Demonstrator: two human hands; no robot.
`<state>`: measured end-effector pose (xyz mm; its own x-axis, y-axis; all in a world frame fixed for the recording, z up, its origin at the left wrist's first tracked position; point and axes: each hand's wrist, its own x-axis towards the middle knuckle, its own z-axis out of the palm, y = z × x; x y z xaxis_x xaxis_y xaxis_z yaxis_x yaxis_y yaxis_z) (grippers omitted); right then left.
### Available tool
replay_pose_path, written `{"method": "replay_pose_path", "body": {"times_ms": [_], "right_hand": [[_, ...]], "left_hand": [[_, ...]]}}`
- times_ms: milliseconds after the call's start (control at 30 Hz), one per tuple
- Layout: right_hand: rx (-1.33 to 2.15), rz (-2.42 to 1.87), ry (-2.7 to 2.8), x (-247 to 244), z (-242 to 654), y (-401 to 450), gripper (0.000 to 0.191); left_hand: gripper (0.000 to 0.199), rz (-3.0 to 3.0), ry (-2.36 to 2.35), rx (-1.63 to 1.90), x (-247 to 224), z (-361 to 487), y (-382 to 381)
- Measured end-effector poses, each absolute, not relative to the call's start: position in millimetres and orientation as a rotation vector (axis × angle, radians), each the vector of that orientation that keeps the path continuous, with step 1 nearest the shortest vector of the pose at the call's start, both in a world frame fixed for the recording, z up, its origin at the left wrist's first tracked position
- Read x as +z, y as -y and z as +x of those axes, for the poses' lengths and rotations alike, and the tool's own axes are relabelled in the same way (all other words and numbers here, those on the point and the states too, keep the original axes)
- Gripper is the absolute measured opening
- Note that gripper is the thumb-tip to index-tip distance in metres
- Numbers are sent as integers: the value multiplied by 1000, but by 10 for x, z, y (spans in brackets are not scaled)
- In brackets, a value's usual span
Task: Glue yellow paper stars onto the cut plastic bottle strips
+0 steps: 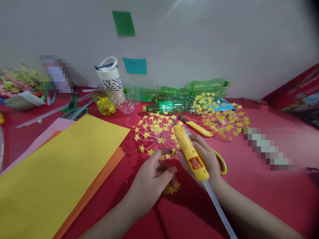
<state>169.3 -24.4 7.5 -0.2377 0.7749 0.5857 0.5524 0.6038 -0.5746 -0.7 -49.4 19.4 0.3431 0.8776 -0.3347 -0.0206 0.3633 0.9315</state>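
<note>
My right hand (pixel 203 157) is wrapped round a yellow hot glue gun (pixel 188 147), its nozzle pointing away from me. A long translucent glue stick (pixel 219 205) sticks out of its back. My left hand (pixel 152 181) hovers with curled fingers, thumb and index finger apart; its index fingertip is close to the star-covered piece. That piece is a clear plastic bottle cut into spread strips (pixel 152 141), with yellow paper stars (pixel 146 135) on them. Below my left fingers lies a small pile of loose yellow stars (pixel 171 189), partly hidden by the hand.
Yellow sheets (pixel 74 166) over orange and pink ones lie left. Behind stand a white patterned cup (pixel 109 79) and green plastic bottles (pixel 174 106). A yellow box cutter (pixel 199 128) and a second star-covered piece (pixel 224 121) lie right. Scissors (pixel 77 111) are at back left.
</note>
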Motion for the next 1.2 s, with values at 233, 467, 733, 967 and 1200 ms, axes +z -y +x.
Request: {"method": "replay_pose_path", "body": {"times_ms": [233,467,733,967,1200], "right_hand": [[236,-911,1983,45,1765,343,16],[223,-923,2054,-86,1789,318,19],[244,-892,2069,-82,1781,320,20],[242,-854,2049,-77,1770,317,20],[194,-934,1913,63,1765,327,15]], "left_hand": [[41,1045,-1077,730,186,-33,475],[43,981,-1022,727,185,-55,454],[43,955,-995,722,223,-71,437],[50,1086,-1090,741,180,-74,461],[43,1635,-1433,805,166,-113,525]]}}
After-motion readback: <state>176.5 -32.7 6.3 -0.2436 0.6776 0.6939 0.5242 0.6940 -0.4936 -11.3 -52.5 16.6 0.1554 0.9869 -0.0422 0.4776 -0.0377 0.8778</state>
